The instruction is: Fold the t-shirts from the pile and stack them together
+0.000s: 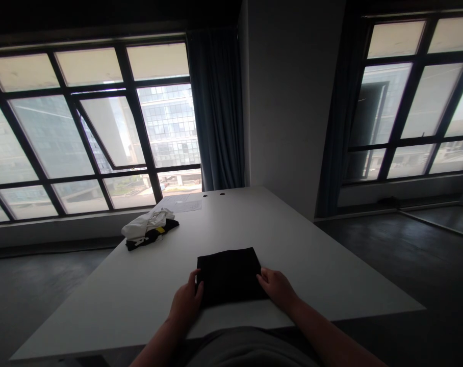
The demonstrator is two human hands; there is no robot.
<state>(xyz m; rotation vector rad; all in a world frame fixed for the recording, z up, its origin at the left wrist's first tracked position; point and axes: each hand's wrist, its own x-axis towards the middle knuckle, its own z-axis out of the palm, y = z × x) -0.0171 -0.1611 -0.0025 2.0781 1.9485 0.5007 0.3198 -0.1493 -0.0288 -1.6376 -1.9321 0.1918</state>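
Observation:
A flat, black, roughly rectangular piece that looks like folded cloth [231,278] lies on the white table [311,270] near its front edge. My left hand [187,298] grips its left side, thumb on the near part and fingers at the edge. On the opposite side, my right hand [279,288] pinches the right edge with its fingers curled in. The cloth is too dark to make out seams or its exact kind.
A heap of white and black cloth [149,227] with a yellow patch rests at the table's left edge. Behind it lie sheets of paper [185,204]. Two small dark round holes [222,193] mark the far end, close to a pillar [292,112] and a blue curtain [220,112].

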